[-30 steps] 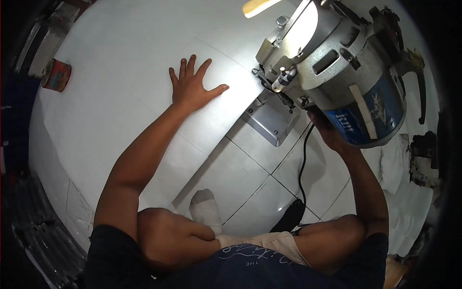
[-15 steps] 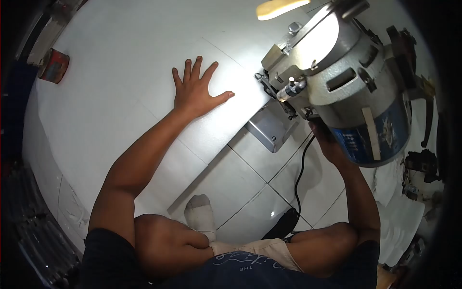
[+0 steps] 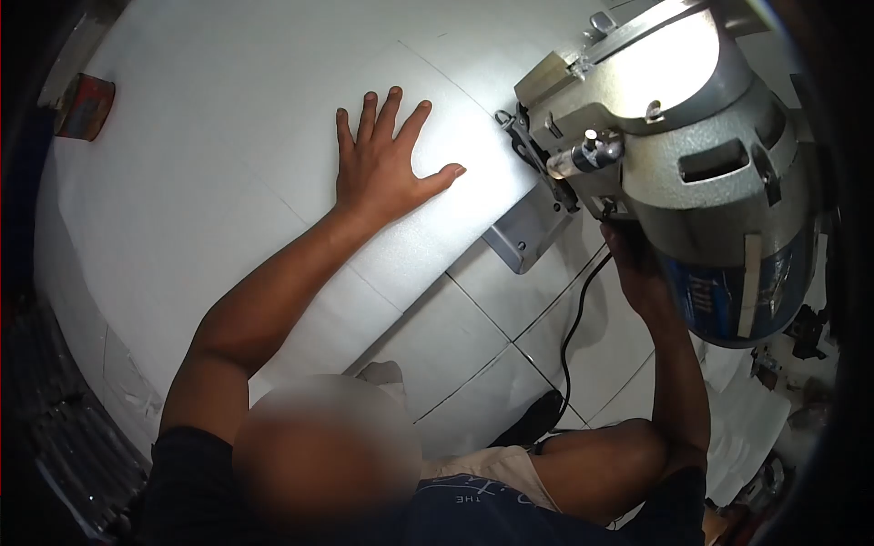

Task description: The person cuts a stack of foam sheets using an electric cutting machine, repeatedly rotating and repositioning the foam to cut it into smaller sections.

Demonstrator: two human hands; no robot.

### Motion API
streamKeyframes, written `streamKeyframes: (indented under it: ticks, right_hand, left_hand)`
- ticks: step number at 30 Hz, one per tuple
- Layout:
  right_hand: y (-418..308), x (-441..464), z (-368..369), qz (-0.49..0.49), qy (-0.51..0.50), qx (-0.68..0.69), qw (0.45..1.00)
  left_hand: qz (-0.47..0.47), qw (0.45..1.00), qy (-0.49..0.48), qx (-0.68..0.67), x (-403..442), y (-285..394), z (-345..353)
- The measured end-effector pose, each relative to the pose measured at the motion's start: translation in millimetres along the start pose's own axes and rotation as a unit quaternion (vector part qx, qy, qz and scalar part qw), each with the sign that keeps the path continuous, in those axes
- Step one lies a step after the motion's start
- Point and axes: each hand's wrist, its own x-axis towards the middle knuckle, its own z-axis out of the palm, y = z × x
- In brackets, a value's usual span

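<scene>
My left hand (image 3: pixel 378 173) lies palm down on the white sheet material (image 3: pixel 218 164), its fingers spread. To its right, the upright cloth cutting machine (image 3: pixel 728 196) has a grey metal body and a blue label on its rounded motor housing. Its grey base plate (image 3: pixel 528 235) sits at the edge of the white material. My right hand (image 3: pixel 642 273) reaches up behind the motor housing and appears closed on the machine's handle; most of its fingers are hidden. Light from the machine falls on the material beside my left thumb.
A black cord (image 3: pixel 566 350) hangs from the machine to the tiled floor (image 3: pixel 469 341). A worn red tin (image 3: pixel 86 106) stands on the far left of the material. Dark wrapped rolls (image 3: pixel 77 446) are at lower left. Crumpled white sheets (image 3: pixel 751 428) lie at right.
The cutting machine and my right hand have shifted slightly right in view. My left hand stays spread on the material. The tin appears farther left, as the camera view has shifted.
</scene>
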Motion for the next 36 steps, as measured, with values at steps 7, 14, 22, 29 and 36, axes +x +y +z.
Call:
streamKeyframes:
  ticks: [7, 14, 22, 29, 36]
  right_hand:
    - [3, 1, 12, -0.143, 0.165, -0.215, 0.952]
    - [-38, 1, -1, -0.161, 0.188, -0.014, 0.969]
    - [-39, 2, -5, -0.296, 0.212, -0.088, 0.927]
    - [-40, 2, 5, -0.168, 0.222, 0.020, 0.960]
    - [-50, -4, -3, -0.118, 0.157, 0.021, 0.980]
  left_hand:
    - [0.021, 0.999, 0.030, 0.008, -5, 7, -1]
    - [0.009, 0.999, 0.046, -0.009, -4, 9, -22]
    - [0.008, 0.999, 0.034, -0.032, -5, 12, -28]
    - [0.007, 0.999, 0.027, -0.020, -4, 11, -25]
    - [0.018, 0.998, 0.059, 0.003, -8, 14, -34]
